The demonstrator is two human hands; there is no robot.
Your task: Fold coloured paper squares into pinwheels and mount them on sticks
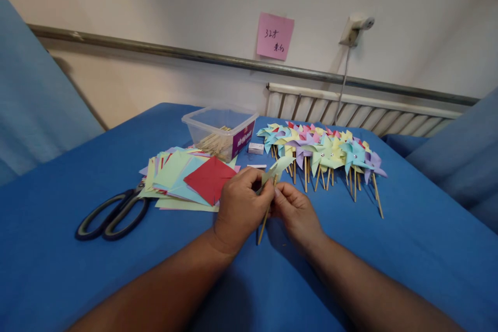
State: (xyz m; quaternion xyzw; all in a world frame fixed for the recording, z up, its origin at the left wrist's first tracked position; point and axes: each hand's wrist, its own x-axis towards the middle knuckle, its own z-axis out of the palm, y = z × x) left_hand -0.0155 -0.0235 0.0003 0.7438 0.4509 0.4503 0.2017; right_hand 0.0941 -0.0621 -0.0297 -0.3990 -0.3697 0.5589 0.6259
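My left hand [241,208] is closed around a pale green paper pinwheel [282,167], its thumb lying along the wooden stick [263,225]. The stick slants down toward me, with the folded paper at its top end. From the right, my right hand [298,213] pinches at the same pinwheel close below the paper; its fingertips are partly hidden behind the stick and my left thumb. Just left of my left hand lies a red paper square [212,179] on a fanned pile of coloured sheets [171,172].
Black-handled scissors [112,215] lie at the left, blades under the paper. A clear plastic box [213,127] of wooden sticks stands behind, beside a small white box [256,148]. Several finished pinwheels [322,153] lie at the right on the blue cloth [373,264]. A radiator [311,106] is behind.
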